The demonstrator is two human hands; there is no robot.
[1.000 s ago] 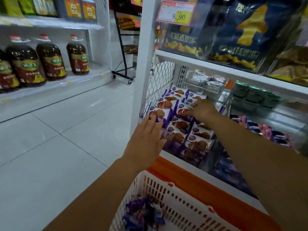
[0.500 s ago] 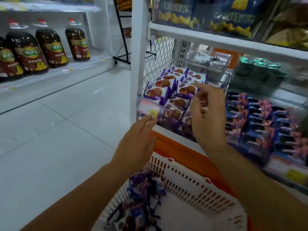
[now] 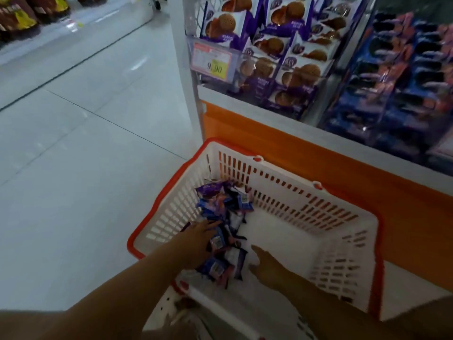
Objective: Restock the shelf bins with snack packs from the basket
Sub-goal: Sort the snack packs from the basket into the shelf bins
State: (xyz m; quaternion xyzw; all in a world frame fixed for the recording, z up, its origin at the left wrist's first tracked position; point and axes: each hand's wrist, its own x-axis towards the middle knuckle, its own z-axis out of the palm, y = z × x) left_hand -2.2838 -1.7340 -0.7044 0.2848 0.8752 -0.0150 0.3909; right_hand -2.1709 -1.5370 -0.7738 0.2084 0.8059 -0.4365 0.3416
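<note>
White basket (image 3: 282,192), orange rim, beside orange shelf base (image 3: 318,165). Contents: heap of snack packs (image 3: 220,204) along its left side. Left hand (image 3: 196,244) flat on heap; right hand (image 3: 269,268), fingers extended, just beside it. Above: bin of purple biscuit packs (image 3: 282,47), price tag (image 3: 212,60) "9.90"; adjoining bin of blue packs (image 3: 404,69).

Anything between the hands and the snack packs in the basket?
Nothing visible. The basket is open-topped. The left hand touches the snack packs piled along its left side, and the right hand hangs just beside the pile, over bare basket floor.
</note>
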